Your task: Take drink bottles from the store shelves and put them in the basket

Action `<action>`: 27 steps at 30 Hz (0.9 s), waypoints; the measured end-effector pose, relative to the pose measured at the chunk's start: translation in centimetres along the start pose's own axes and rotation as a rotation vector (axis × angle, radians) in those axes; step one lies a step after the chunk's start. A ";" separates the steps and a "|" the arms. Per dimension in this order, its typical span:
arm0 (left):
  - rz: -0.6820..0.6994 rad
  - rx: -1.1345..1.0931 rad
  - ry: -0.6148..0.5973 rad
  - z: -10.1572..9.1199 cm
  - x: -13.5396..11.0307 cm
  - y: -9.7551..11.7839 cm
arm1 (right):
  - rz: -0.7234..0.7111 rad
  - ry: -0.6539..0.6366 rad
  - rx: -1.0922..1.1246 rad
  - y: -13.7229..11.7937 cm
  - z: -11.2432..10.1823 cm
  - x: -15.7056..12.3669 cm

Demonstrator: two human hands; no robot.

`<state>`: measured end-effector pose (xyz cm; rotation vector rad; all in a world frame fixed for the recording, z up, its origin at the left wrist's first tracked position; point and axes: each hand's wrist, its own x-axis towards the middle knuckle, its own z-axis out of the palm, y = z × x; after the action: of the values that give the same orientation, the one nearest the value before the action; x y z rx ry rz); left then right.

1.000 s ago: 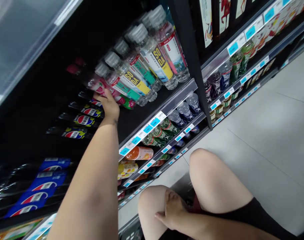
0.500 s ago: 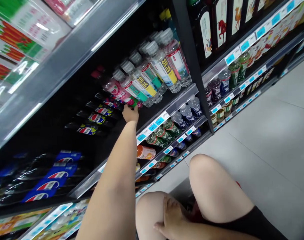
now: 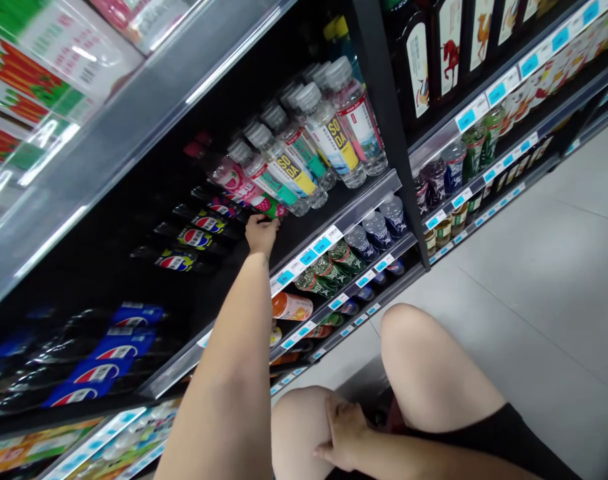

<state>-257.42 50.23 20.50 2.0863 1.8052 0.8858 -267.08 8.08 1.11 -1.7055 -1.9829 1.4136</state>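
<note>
My left hand [image 3: 261, 233] reaches into a dark shop shelf, its fingers curled round the bottom of a pink-labelled bottle [image 3: 237, 181] with a green base. That bottle stands at the front of a row beside several clear soda bottles [image 3: 329, 137] with grey caps. Dark cola bottles [image 3: 194, 238] with red, white and blue logos stand just left of the hand. My right hand [image 3: 345, 427] rests flat on my left knee, fingers loosely spread and holding nothing.
Blue price tags [image 3: 309, 255] line the shelf edge [image 3: 364, 200]. Lower shelves carry green and purple bottles [image 3: 344, 257] and an orange drink [image 3: 291, 307]. A black upright post [image 3: 389, 127] divides the shelving. Grey tiled floor [image 3: 549, 267] lies to the right.
The view has tilted up and back, and my left hand has slid right along the shelf from the dark bottles to the base of the pink bottle. My right hand stays on the knee.
</note>
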 end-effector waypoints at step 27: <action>-0.302 0.016 -0.138 -12.9 -45.3 -21.9 | -0.093 -0.052 -0.067 1.8 -0.5 -4.7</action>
<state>-285.03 8.77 5.76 1.7695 1.9859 0.6337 -263.97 4.23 2.15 -1.5958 -2.1302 1.3895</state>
